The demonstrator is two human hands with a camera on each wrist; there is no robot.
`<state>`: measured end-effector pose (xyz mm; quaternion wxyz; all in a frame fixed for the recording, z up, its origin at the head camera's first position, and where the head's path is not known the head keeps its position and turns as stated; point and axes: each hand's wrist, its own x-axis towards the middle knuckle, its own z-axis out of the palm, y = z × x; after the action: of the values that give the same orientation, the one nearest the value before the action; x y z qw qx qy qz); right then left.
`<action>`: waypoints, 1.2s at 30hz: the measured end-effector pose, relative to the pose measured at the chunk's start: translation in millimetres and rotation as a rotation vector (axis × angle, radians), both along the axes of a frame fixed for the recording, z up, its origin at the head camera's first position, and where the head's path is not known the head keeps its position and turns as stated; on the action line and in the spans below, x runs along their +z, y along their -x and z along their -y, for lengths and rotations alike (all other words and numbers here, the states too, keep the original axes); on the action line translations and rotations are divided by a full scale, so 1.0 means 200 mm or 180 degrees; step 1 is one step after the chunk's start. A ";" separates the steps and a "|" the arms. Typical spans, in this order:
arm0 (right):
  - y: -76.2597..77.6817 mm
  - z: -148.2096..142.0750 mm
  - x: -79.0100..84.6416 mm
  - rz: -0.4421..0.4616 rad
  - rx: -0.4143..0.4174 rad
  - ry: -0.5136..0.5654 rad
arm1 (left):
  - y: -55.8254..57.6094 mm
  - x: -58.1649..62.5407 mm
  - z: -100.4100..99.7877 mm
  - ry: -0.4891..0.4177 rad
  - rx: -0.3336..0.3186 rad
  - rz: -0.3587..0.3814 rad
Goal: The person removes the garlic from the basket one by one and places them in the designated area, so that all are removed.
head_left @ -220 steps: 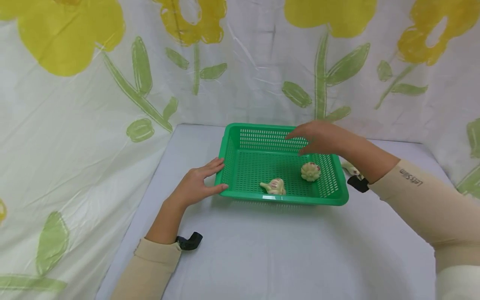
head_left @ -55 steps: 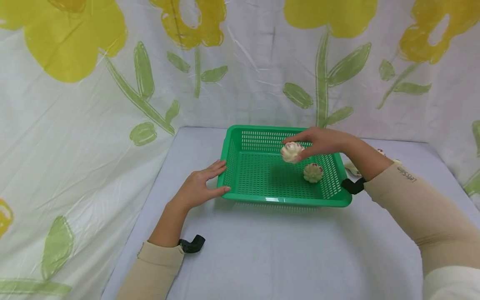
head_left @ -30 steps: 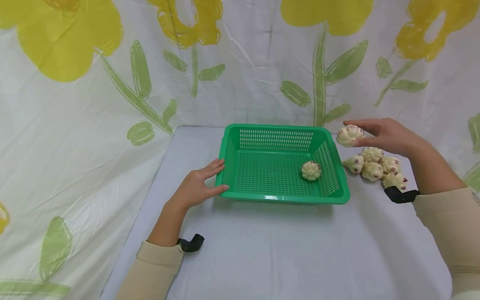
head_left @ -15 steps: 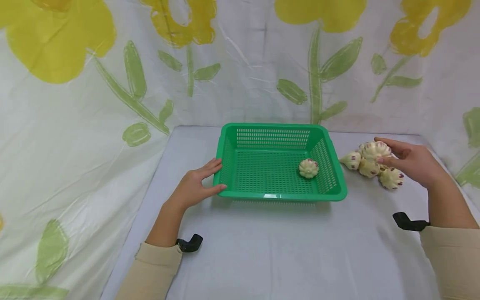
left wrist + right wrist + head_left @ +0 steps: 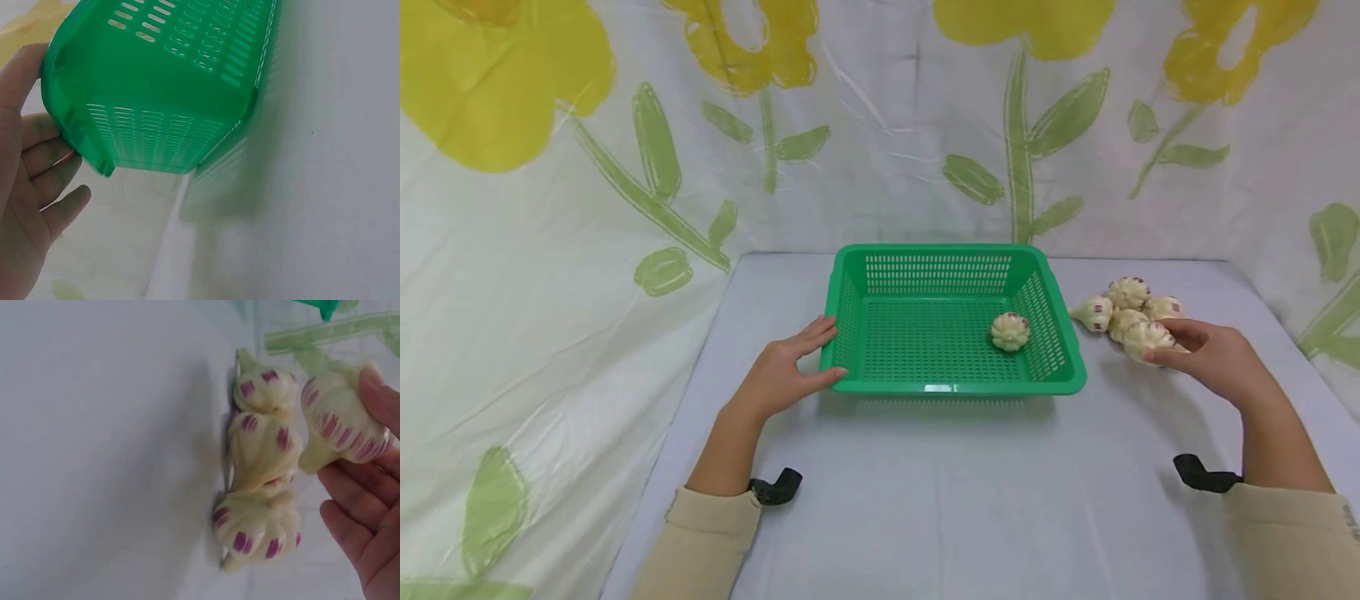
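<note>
My right hand point(image 5: 1219, 360) pinches a garlic bulb point(image 5: 340, 419), cream with purple streaks, between thumb and fingers. In the head view this bulb overlaps the near side of a cluster of several garlic bulbs point(image 5: 1129, 293) right of the basket. The right wrist view has it beside the bulbs lying on the table, its stem towards them. Another garlic bulb point(image 5: 1011, 332) lies inside the green basket point(image 5: 955, 388), near its right wall. At the basket's left rim, my left hand point(image 5: 781, 372) rests with its fingers fairly straight, fingertips against the edge.
A white cloth covers the table point(image 5: 925, 483). Behind and at the sides hangs a white curtain point(image 5: 880, 167) printed with yellow flowers and green leaves. Each wrist carries a black camera mount, the left mount point(image 5: 777, 487) near the table's left side.
My right hand has lifted a garlic bulb out of the basket and carried it right to the cluster, then towards its near side. One bulb stays in the basket. My left hand keeps its place.
</note>
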<state>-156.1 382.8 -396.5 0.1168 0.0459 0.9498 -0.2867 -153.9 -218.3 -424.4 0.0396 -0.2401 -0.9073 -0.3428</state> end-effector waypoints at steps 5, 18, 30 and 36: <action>-0.01 0.00 -0.05 -0.0042 0.0202 -0.0227 | 0.01 0.01 0.00 0.0012 -0.0007 -0.0011; -0.01 0.02 -0.09 -0.0004 0.0227 -0.0327 | 0.01 0.00 0.00 -0.0004 -0.0005 0.0014; -0.02 0.03 -0.13 -0.0092 0.0280 -0.0285 | 0.00 0.00 0.00 0.0003 0.0025 0.0051; -0.01 0.04 -0.14 -0.0129 0.0286 -0.0271 | 0.00 0.00 0.00 -0.0027 0.0011 0.0080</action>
<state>-153.7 374.6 -424.7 0.1083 0.0023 0.9644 -0.2414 -153.5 -217.9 -424.3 0.0297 -0.2340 -0.9067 -0.3496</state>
